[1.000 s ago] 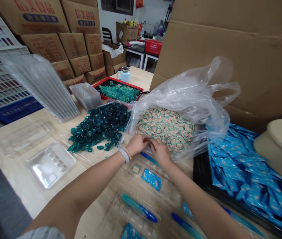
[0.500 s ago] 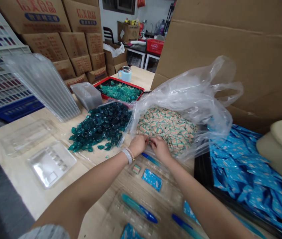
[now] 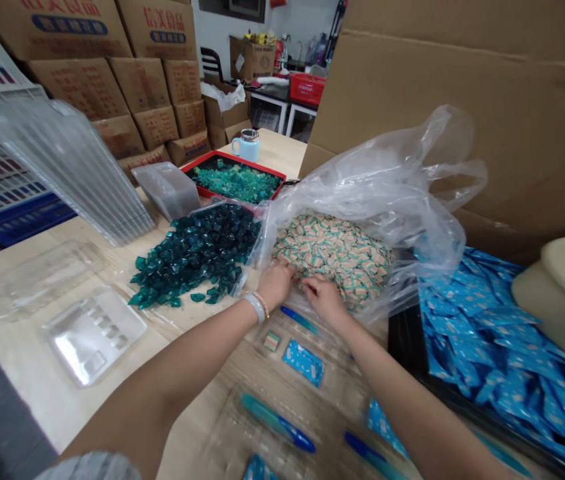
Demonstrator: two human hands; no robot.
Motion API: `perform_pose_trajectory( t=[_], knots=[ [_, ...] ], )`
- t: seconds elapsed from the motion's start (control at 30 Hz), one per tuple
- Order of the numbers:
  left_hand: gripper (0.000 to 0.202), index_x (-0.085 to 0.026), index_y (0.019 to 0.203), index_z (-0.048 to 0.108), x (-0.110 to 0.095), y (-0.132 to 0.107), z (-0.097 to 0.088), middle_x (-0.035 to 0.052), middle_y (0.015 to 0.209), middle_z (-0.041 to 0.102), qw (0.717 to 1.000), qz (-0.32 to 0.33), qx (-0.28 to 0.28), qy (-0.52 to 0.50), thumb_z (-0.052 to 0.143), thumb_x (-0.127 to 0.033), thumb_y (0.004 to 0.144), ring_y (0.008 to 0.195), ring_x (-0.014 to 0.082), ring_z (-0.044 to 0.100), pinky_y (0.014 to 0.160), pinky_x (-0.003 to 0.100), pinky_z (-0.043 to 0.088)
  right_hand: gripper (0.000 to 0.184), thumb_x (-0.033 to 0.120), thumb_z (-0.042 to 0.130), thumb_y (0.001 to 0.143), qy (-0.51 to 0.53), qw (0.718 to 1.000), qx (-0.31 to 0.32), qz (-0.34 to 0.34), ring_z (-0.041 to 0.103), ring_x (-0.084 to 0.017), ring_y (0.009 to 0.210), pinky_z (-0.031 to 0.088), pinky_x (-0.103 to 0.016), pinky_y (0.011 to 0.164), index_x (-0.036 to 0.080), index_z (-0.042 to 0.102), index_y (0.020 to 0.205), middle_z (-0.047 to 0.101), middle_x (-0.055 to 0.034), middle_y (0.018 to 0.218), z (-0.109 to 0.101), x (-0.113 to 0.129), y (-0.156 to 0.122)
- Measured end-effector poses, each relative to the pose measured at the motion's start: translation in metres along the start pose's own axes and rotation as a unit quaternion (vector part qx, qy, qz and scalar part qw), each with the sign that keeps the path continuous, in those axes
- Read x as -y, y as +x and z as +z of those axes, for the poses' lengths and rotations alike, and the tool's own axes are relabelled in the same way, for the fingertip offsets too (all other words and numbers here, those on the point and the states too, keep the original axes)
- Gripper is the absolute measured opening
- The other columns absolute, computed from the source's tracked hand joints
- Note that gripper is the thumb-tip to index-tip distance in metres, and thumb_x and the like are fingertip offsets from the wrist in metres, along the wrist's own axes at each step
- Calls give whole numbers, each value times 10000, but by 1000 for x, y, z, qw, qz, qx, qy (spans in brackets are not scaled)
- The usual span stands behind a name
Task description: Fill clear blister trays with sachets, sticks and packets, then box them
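Note:
My left hand (image 3: 275,285) rests at the near edge of a heap of small striped beige-and-teal wrapped packets (image 3: 333,257), its fingertips against them. My right hand (image 3: 323,299) sits close beside it, with its fingers bunched at the same edge. The heap lies in a crumpled clear plastic bag (image 3: 377,180). Whether either hand holds a packet is hidden by the fingers. To the left lies a heap of dark teal translucent pieces (image 3: 195,257). Below my hands is a clear blister tray (image 3: 287,393) holding a small striped packet (image 3: 271,341), a blue packet (image 3: 303,363) and a blue-and-teal stick (image 3: 277,423).
A red tray of green pieces (image 3: 232,180) and a pale blue mug (image 3: 247,146) stand behind. Stacked clear trays (image 3: 62,167) lie left. Blue packets fill a black tray (image 3: 492,353) at right. Large cardboard sheets (image 3: 462,87) rise behind the bag.
The view has shifted slightly, moving the table's contents a little left in the picture. Both hands remain at the heap's near edge, with only small finger movement.

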State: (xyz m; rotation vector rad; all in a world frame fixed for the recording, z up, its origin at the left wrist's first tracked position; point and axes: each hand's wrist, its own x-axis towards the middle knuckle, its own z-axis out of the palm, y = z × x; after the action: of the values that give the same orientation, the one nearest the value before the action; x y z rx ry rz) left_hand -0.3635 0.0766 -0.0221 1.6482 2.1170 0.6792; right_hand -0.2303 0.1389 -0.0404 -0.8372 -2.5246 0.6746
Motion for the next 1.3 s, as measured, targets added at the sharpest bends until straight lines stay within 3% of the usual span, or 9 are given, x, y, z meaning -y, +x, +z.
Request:
perform_pose_trajectory(
  t=[0.1, 0.2, 0.33, 0.43, 0.6, 0.77, 0.87, 1.03, 1.3],
  knots=[
    [171, -130, 802, 620, 4, -2, 1, 92, 864, 615, 999, 29, -24, -7, 460, -157, 749, 824, 182, 553, 742, 279, 421, 155, 136, 464, 740, 50, 999, 3, 16, 534, -142, 657, 430, -259, 642, 166, 604, 799, 590, -27, 726, 1, -2, 4],
    [175, -130, 758, 633, 11, 2, 0, 51, 739, 633, 998, 34, 12, -56, 463, -135, 713, 693, 148, 556, 663, 241, 423, 148, 136, 462, 741, 67, 998, 4, 12, 525, -138, 639, 428, -250, 620, 169, 586, 814, 576, -17, 717, 2, -1, 6],
    [176, -116, 705, 635, 20, 6, -1, 24, 644, 617, 993, 72, 54, -78, 464, -103, 671, 600, 124, 522, 594, 214, 403, 242, 98, 456, 744, -9, 999, 13, -31, 528, -160, 802, 421, -275, 732, 181, 584, 932, 581, -47, 862, 2, 4, 5],
    [197, -115, 690, 635, 23, 5, -3, 16, 621, 605, 990, 90, 66, -85, 443, -76, 663, 592, 121, 513, 586, 211, 399, 206, 118, 452, 764, -77, 995, 37, -42, 517, -170, 809, 415, -278, 729, 176, 606, 888, 556, -57, 836, 0, 7, 2],
    [197, -104, 765, 632, 19, 5, -7, 70, 763, 637, 997, 48, -7, -57, 439, -98, 725, 726, 162, 551, 688, 255, 421, 142, 148, 471, 751, -90, 996, 2, -21, 509, -159, 756, 407, -260, 681, 177, 591, 821, 540, -53, 836, -6, 6, -4],
    [172, -96, 774, 612, 1, 9, -3, 133, 869, 615, 998, -27, 5, 48, 507, -231, 757, 788, 194, 567, 709, 273, 422, 170, 120, 449, 742, -60, 998, 2, -2, 520, -160, 727, 408, -266, 672, 166, 585, 833, 573, -49, 785, -6, 0, -6],
    [144, -112, 803, 607, -3, 9, -2, 126, 927, 602, 998, -23, 2, 54, 552, -214, 718, 813, 193, 567, 713, 266, 419, 168, 129, 448, 741, -20, 1000, -12, 4, 531, -154, 718, 416, -265, 666, 171, 588, 824, 588, -44, 789, -8, -4, -6],
    [132, -117, 797, 596, 6, 9, 1, 44, 721, 609, 999, -3, -6, -47, 526, -135, 687, 677, 144, 554, 631, 233, 421, 156, 140, 451, 737, 7, 1000, -26, -8, 529, -153, 703, 415, -261, 645, 170, 577, 824, 584, -39, 769, -11, -6, -1],
    [283, -94, 849, 624, 18, 9, -1, 18, 691, 627, 979, 48, 41, -194, 464, -19, 628, 632, 107, 543, 587, 189, 425, 195, 122, 478, 722, -8, 1000, 9, 29, 535, -135, 630, 400, -236, 596, 177, 528, 902, 599, -17, 741, -3, 5, 6]
  ],
)
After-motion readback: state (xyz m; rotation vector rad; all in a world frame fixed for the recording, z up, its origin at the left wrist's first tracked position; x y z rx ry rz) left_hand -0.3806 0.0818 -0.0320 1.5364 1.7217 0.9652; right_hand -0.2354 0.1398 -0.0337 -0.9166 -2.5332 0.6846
